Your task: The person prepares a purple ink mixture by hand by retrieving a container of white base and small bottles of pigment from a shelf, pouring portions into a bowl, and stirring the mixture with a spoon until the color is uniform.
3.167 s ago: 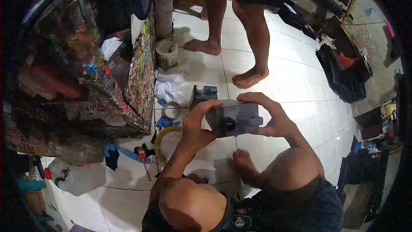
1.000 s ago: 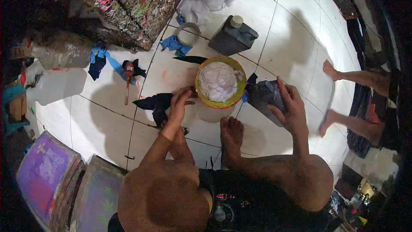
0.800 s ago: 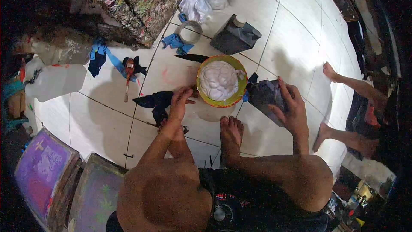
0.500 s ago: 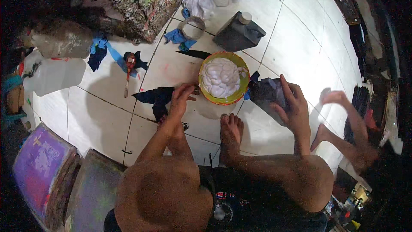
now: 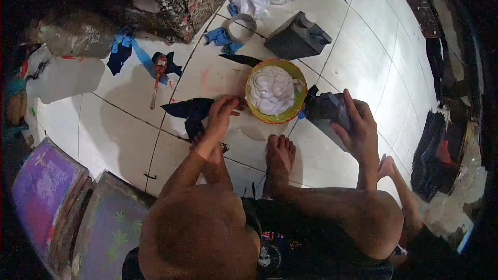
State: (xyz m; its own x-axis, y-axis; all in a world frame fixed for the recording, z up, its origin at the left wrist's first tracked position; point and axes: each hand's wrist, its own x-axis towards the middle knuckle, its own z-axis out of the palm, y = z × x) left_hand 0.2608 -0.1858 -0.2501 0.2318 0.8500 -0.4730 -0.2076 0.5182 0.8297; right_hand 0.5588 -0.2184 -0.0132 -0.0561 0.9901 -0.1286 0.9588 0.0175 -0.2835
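A yellow-green bowl with a red-orange rim [image 5: 298, 105] stands on the tiled floor, heaped with thick white cream-like paste [image 5: 271, 91]. Just left of the bowl, my left hand [image 5: 222, 116] hangs with loosely bent fingers and nothing visible in them. A dark cloth scrap [image 5: 189, 111] lies beside it. On the right, my right hand [image 5: 359, 129] grips the side of a dark grey boxy container [image 5: 328, 114], thumb on the near face and fingers along the far edge. The container appears tilted; its underside is hidden.
Behind the bowl lies a dark jerry can [image 5: 298, 36], with a tape roll [image 5: 241, 27] and blue rags [image 5: 219, 36] nearby. A stained brush [image 5: 157, 80] lies left, near a translucent jug [image 5: 70, 80]. Purple printing frames [image 5: 46, 186] lean at lower left. Another person's limb [image 5: 397, 176] is at right.
My view has shifted slightly. The other person's limbs at right have drawn back toward the lower edge. My hands keep nearly the same places by the bowl and the container.
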